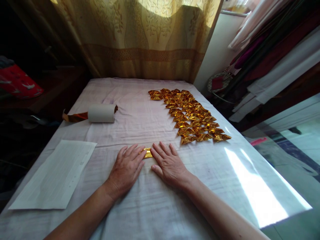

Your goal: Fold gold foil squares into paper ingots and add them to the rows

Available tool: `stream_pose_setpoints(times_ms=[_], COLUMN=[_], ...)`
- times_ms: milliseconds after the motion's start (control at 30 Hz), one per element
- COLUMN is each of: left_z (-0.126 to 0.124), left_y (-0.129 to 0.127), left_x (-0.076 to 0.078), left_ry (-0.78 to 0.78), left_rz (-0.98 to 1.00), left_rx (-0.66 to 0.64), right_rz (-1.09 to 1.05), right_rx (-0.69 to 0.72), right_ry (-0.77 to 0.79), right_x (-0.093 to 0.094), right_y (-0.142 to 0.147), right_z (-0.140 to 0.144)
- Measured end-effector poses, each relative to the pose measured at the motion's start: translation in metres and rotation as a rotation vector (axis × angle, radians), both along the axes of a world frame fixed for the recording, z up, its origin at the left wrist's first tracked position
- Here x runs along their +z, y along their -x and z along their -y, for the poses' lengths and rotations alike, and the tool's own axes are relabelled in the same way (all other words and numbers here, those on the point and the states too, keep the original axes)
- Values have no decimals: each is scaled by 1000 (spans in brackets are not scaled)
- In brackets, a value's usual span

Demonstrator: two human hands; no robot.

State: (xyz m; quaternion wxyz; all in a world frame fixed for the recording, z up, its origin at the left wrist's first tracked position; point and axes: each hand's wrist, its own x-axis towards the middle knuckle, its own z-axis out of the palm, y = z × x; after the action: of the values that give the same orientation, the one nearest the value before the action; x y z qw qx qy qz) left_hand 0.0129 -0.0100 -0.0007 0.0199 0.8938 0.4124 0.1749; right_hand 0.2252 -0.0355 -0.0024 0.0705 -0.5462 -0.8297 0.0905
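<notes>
Your left hand (126, 168) and right hand (168, 165) lie flat and open on the tabletop (130, 100), fingertips pinning a small gold foil piece (148, 153) between them. It looks light, thin, crease-prone: hold its edges.

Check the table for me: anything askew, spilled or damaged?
Nothing spilled or torn. The folded gold pieces lie in tidy rows. Only oddities: the roll lies on its side with a loose foil tail trailing left, and the white sheet sits slightly skewed. Both hands, left hand and right hand, press one gold piece.
</notes>
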Motion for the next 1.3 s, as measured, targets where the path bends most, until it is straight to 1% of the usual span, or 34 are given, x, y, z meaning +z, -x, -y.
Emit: stream_pose_setpoints(times_ms=[67,133,233,333,433,500,600,667,767,900,967,1100,1233,1300], left_z=[4,5,5,7,8,6,-1,-6,-13,-17,-17,-17,-16,-14], left_y=[-4,-3,14,35,41,34,14,1,-12,-18,-19,-20,-20,-20], left_x=[-4,-8,-11,-7,5,14,24,26,25,21,20,17,18,18], left_ry=[24,53,61,56,23,-3,-25,8,68,173,201,191,178,131], left_rz=[-71,-132,-180,-205,-195,-161,-79,-63,-33,-16,-11,37,62,45], left_rx=[-62,-89,-82,-70,-66,-48,18,72,135,112,107,100,56,28], right_rz=[-7,-13,-20,-28,-40,-58,-102,-134,-169,-205,-240,-329,-371,-373], right_rx=[0,-2,-7,-13,-27,-47,-84,-100,-105,-103,-99,-100,-108,-107], right_ry=[0,8,16,6,-15,-43,-103,-136,-154,-150,-153,-176,-203,-218], right_x=[0,0,0,1,3,4,4,4,3,3,2,-1,-5,-6], right_y=[0,-1,-1,0,4,7,10,11,9,7,6,3,0,0], right_z=[0,0,0,0,1,1,2,3,3,3,3,1,-1,-1])
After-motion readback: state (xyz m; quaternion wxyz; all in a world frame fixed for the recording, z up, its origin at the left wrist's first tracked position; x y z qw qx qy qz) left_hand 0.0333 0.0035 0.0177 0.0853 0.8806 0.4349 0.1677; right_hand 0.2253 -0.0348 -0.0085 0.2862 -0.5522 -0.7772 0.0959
